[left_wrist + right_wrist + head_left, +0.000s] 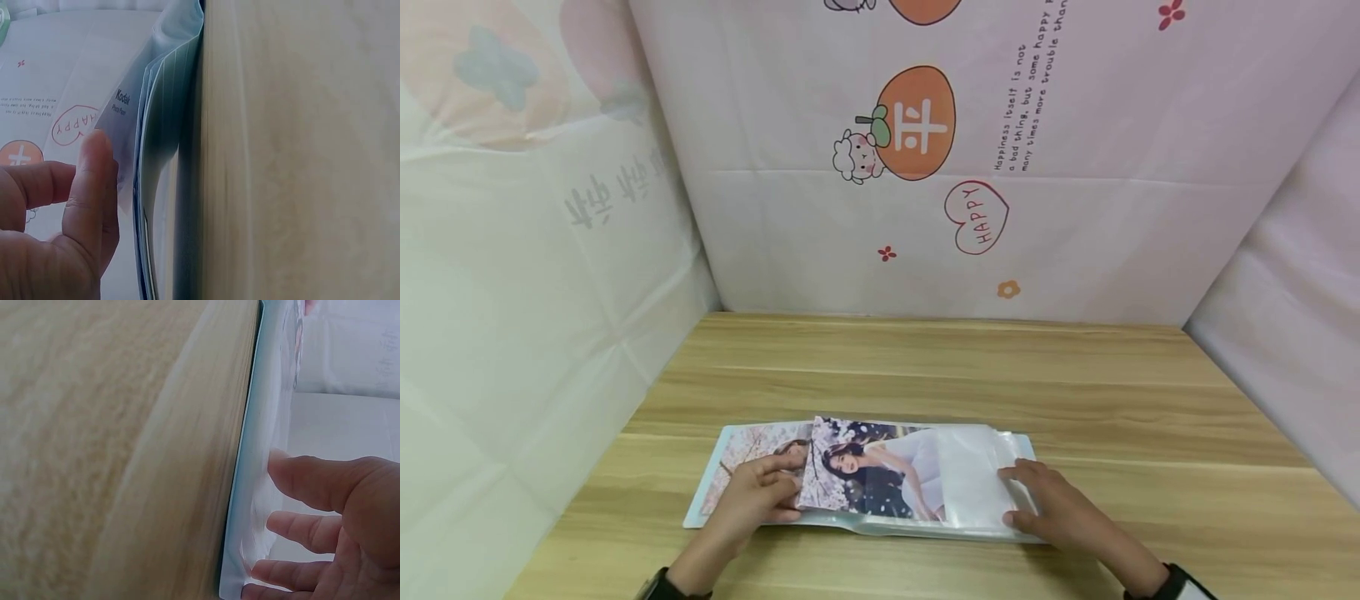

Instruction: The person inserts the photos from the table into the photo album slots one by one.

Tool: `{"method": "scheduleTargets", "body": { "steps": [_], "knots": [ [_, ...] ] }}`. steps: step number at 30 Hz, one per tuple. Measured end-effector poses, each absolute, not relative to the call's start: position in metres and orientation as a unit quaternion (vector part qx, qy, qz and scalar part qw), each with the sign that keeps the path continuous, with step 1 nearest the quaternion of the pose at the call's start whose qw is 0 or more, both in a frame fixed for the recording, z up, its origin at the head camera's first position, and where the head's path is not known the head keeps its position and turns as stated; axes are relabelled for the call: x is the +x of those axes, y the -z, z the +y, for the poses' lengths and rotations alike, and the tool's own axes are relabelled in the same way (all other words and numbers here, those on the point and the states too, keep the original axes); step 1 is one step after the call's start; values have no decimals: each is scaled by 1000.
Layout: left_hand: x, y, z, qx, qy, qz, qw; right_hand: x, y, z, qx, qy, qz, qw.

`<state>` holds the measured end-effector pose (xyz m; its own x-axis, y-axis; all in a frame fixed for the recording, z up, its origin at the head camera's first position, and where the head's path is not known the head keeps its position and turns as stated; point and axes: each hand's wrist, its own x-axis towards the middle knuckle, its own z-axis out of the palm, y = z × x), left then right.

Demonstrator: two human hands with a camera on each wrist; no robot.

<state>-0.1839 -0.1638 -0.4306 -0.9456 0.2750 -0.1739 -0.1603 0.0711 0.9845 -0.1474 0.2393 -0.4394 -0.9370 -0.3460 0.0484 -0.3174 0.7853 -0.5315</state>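
Note:
A photo album (955, 531) with a light blue edge lies open across the table, its clear sleeves turned to the right side. A photo print (872, 471) of a person among blossoms lies partly inside a clear sleeve (977, 475), its left part sticking out. My left hand (756, 496) pinches the left edge of this print. Kodak lettering shows on the back of the print (122, 103) in the left wrist view. At the album's right end, my right hand (1052, 504) rests its spread thumb and fingers on the sleeve page.
Another blossom photo (741, 458) fills the album's left page, partly covered by my left hand. Wood-grain table (925, 367) surrounds the album. White printed cloth (805, 242) hangs behind and along both sides. Dark bands (1172, 583) sit on both wrists.

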Motion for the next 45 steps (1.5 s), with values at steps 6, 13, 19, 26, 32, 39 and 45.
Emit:
{"method": "scheduleTargets", "body": {
  "steps": [6,13,19,26,32,39,45],
  "knots": [
    [-185,431,-160,44,-675,717,170,-149,439,239,-165,274,947,29],
    [-185,431,-156,43,-669,719,185,-149,441,239,-177,273,945,26],
    [-187,429,-149,39,-665,722,186,-149,441,239,-174,273,946,30],
    [-191,427,-145,61,-662,722,192,-150,442,241,-177,271,946,14],
    [-192,424,-138,87,-656,720,209,-149,441,241,-177,278,944,18],
    [-194,426,-131,95,-654,716,224,-148,439,240,-183,275,944,21],
    [-196,426,-125,101,-651,718,227,-148,440,240,-182,275,944,23]
  ]
}}
